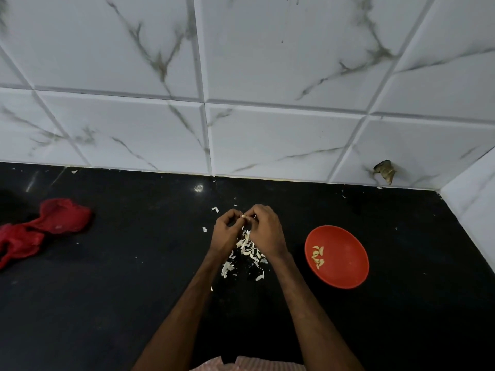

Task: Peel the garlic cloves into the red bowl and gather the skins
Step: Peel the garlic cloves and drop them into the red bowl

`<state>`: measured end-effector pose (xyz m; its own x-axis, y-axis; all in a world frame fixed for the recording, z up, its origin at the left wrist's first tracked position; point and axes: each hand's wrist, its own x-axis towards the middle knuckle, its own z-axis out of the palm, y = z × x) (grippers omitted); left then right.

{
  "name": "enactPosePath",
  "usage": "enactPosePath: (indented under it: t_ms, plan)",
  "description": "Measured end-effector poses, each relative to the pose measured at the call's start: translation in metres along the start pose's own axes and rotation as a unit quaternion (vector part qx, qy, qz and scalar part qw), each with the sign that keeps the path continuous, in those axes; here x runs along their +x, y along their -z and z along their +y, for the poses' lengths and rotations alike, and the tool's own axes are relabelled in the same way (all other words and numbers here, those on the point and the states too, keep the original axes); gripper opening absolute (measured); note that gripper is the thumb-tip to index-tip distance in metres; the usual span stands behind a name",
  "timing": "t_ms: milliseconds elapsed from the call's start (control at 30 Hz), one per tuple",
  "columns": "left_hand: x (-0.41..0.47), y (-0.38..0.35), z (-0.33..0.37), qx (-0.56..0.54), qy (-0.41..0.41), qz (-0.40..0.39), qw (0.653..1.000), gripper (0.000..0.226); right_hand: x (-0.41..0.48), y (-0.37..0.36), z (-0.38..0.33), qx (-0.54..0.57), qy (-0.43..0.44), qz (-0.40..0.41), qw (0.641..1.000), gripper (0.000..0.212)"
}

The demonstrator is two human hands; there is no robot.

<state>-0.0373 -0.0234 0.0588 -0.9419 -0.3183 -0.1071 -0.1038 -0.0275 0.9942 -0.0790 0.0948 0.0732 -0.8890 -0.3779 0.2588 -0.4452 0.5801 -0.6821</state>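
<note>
Above the middle of the black counter, my left hand and my right hand meet fingertip to fingertip and pinch one small pale garlic clove between them. Directly under the hands lies a loose heap of white garlic skins. The red bowl stands to the right of my right wrist, apart from it, with several peeled cloves in its left half.
A crumpled red cloth lies at the left of the counter. White marble-look tiles form the back wall, and a tiled side wall closes the right. Stray skin flakes lie around the hands.
</note>
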Motion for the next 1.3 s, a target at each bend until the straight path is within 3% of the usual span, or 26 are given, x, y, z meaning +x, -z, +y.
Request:
enactPosePath:
  t_ms: [100, 500, 800, 900, 1067, 1300]
  plan:
    - [0.002, 0.001, 0.007, 0.006, 0.0, 0.002, 1.0, 0.013, -0.001, 0.003, 0.006, 0.033, -0.014, 0.02, 0.999, 0.009]
    - [0.005, 0.004, 0.005, 0.18, -0.03, -0.028, 0.983, 0.025, 0.0, 0.006, 0.012, -0.015, 0.041, -0.012, 0.999, 0.015]
    - [0.001, -0.001, 0.005, 0.135, -0.047, -0.001, 0.99, 0.014, 0.004, 0.006, 0.011, 0.017, 0.011, 0.017, 1.0, 0.02]
    - [0.001, -0.001, 0.008, 0.115, -0.044, 0.008, 0.992, 0.02, 0.005, 0.005, 0.009, 0.052, 0.005, 0.025, 0.998, 0.021]
    - [0.0, 0.003, 0.01, 0.084, -0.053, 0.01, 0.995, 0.02, 0.006, 0.009, 0.009, 0.13, -0.049, -0.001, 0.99, 0.019]
    - [0.001, 0.005, 0.009, 0.099, -0.047, -0.016, 0.994, 0.027, 0.006, 0.013, 0.007, 0.265, -0.177, -0.046, 0.947, 0.026]
